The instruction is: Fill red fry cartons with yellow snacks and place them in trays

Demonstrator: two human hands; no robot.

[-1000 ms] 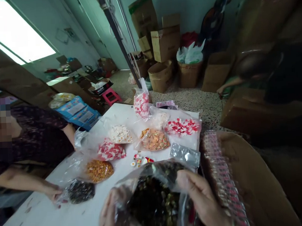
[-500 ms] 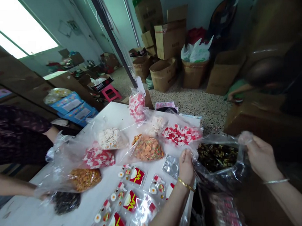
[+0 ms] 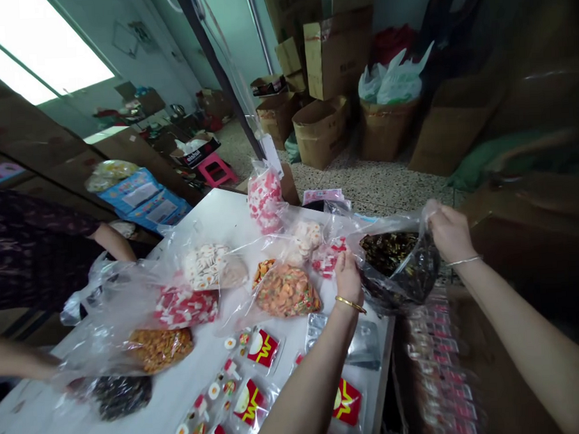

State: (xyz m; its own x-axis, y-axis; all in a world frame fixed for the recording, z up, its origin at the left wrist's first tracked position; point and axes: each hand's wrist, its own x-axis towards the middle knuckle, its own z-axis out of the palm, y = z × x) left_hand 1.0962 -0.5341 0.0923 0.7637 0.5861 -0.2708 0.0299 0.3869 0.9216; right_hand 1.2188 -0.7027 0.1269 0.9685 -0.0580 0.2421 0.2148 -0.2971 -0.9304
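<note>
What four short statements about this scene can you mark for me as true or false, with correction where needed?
1. The left hand and right hand hold one open bag of dark pieces. True.
2. The pink stool stands on the table. False: it stands on the floor.
3. A gold-coloured bracelet is on the left wrist. True.
4. A silver-coloured bracelet is on the left wrist. False: it is on the right wrist.

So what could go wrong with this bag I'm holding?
The bag of dark pieces, seemingly open between your left hand and right hand, might spill if either grip slips. It hangs at the edge of the table, so pieces could fall. Nearby red-and-white pieces could get mixed in.
</note>
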